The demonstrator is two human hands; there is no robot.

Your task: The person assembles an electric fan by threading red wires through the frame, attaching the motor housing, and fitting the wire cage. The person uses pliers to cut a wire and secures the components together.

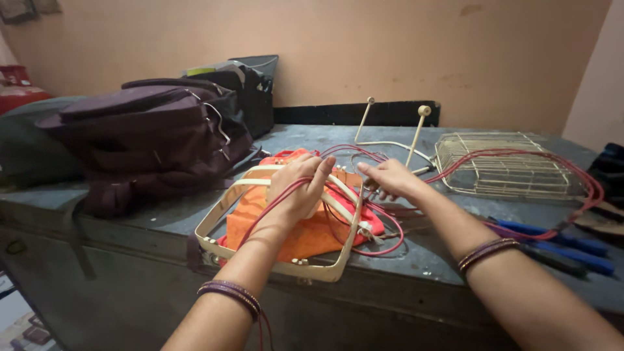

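The left hand lay across the cream square plastic frame at the front edge of the grey metal table, its fingers curled shut over the far bar and a loop of thin red cord. The folded orange cloth sat inside that frame, half covered by the wrist. The right hand hovered just beside it, forefinger out; its fingertips were hidden among the cords, so I couldn't tell whether its grip was shut. How many cords ran there, hard to count. One cream wire rack stood toward the right far corner, two knobbed rods beside it, two dark bags at the left, blue-handled tools partly cut off by the forearm.
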